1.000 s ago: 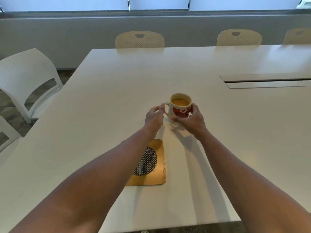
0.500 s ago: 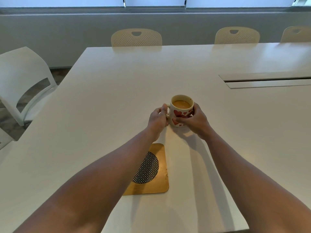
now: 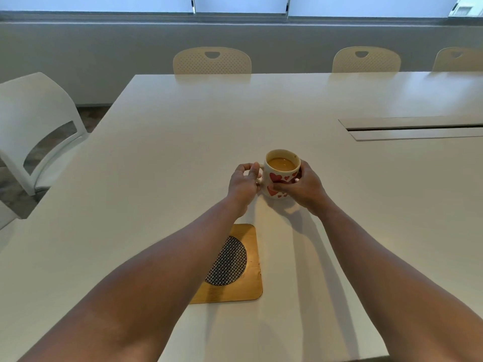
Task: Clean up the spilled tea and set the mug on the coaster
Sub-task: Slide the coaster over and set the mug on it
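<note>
While the left hand [image 3: 244,182] curls its fingers round the handle, the right hand [image 3: 303,185] wraps the side of the mug [image 3: 281,173] (white, red hearts, holding tea). Mug position: on the table [image 3: 156,152], beyond the wooden coaster [image 3: 235,265], apart from it.

2 bare forearms (sleeveless), hands [image 3: 244,184]

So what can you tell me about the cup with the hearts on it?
The mug is white, looks ceramic, with red hearts on its side. It stands upright on the white table, beyond the wooden coaster, nearly full of light brown tea. The left hand grips its handle; the right hand wraps round its other side.
</note>
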`<state>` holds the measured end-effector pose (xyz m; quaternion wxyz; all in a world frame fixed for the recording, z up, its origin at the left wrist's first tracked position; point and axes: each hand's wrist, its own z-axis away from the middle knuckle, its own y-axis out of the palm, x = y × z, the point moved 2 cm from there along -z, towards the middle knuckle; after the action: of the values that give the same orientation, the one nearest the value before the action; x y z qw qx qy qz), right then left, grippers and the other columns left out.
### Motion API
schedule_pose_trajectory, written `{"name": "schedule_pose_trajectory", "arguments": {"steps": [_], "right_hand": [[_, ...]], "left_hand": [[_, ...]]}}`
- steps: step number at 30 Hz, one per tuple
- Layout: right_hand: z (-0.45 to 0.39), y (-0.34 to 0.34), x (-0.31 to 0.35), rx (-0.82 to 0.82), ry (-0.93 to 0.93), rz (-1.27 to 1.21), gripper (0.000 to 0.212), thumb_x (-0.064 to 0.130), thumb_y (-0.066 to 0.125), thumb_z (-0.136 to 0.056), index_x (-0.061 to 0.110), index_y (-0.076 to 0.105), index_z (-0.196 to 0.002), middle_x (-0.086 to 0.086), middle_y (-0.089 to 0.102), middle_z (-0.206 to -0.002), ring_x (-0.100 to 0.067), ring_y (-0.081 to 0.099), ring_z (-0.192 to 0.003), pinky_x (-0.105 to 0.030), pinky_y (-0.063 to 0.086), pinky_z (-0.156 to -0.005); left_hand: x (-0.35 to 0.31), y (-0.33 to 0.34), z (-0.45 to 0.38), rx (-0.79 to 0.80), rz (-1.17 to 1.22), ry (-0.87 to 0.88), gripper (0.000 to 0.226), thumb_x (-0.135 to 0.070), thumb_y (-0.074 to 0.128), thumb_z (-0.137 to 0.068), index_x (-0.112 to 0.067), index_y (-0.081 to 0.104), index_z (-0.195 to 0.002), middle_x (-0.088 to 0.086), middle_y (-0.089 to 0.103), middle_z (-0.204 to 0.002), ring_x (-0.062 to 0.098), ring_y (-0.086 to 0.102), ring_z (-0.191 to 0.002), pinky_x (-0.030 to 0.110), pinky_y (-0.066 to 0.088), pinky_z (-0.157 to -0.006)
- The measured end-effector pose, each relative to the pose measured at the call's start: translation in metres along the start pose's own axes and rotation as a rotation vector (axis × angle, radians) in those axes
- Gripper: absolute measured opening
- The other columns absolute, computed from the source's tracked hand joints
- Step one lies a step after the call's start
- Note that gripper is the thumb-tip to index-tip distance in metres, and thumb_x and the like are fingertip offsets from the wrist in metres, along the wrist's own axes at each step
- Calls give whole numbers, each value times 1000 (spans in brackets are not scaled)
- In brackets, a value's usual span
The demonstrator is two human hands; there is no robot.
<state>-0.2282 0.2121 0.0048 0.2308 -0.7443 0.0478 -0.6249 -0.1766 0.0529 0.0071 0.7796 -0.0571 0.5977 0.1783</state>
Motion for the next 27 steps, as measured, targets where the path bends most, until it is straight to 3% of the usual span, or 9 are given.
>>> {"name": "schedule_pose_trajectory", "arguments": {"steps": [4,9,18,21,24,27], "right_hand": [[2,5,6,-23,-26,2,82,32,91,-63,20,46,-131,11,56,-109,-6,58,-98,-17,48,-74],[0,9,19,-48,-72,26,85,32,92,-61,16,46,-131,6,56,-113,-9,57,-100,-21,51,-78],[8,29,37,-76,-148,55,86,38,91,-60,14,47,-129,9,54,-110,-8,56,-95,-16,48,-73],[13,36,41,-87,-154,59,88,42,91,-57,15,48,-128,11,54,-108,-6,56,-93,-14,47,-72],[19,45,45,-105,-163,60,90,47,91,-55,14,48,-127,12,54,-106,-6,56,-92,-12,44,-69],[27,54,47,-116,-175,67,91,50,89,-56,13,48,-128,11,54,-109,-8,56,-96,-9,42,-68]], "left_hand": [[-5,-6,2,-1,12,25,19,-32,51,-103,-19,55,-117,19,62,-123,33,66,-112,27,60,-78],[-14,-16,4,-12,3,60,26,-31,51,-103,-17,55,-123,17,62,-123,30,66,-110,36,59,-90],[-26,-43,22,-26,-15,113,26,-30,51,-103,-15,55,-123,18,62,-125,33,65,-112,31,60,-81],[-27,-51,28,-31,-31,123,22,-31,51,-102,-18,56,-119,17,64,-123,33,68,-106,32,60,-82],[-26,-60,34,-38,-40,137,26,-32,50,-102,-17,56,-123,14,64,-122,28,70,-99,27,61,-74],[-23,-69,39,-66,-72,154,29,-34,50,-102,-17,56,-125,11,66,-121,24,70,-97,31,59,-80]]}}
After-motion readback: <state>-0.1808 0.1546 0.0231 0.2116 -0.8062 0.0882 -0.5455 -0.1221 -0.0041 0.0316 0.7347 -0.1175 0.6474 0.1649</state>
